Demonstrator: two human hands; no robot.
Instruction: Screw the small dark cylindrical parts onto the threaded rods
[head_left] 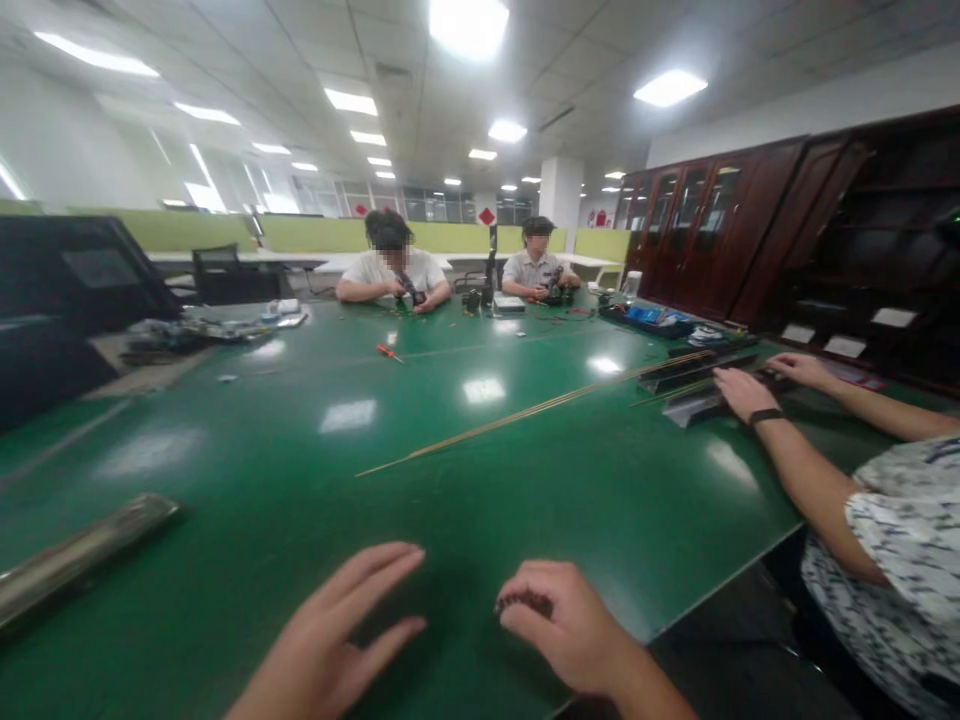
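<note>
My left hand [337, 630] hovers at the near edge of the green table [420, 510], fingers stretched out and thumb apart, holding nothing. To its right, my right hand [566, 620] curls around a small dark, knobbly thing [534, 602]. It looks like a row of beads or a short coil, but the fingers hide most of it and I cannot make out its kind. A wide gap separates my two hands. Beyond them, thin tan rods [517, 412] lie diagonally across the table toward the right.
At right, a co-worker's hands [742, 392] rest on dark channel-shaped pieces [686, 405]. A plastic-wrapped bundle [82, 555] lies at left. An orange screwdriver [390, 353] sits mid-table. Two people [394, 270] handle dark devices at the far side, near a blue-filled tray [649, 318].
</note>
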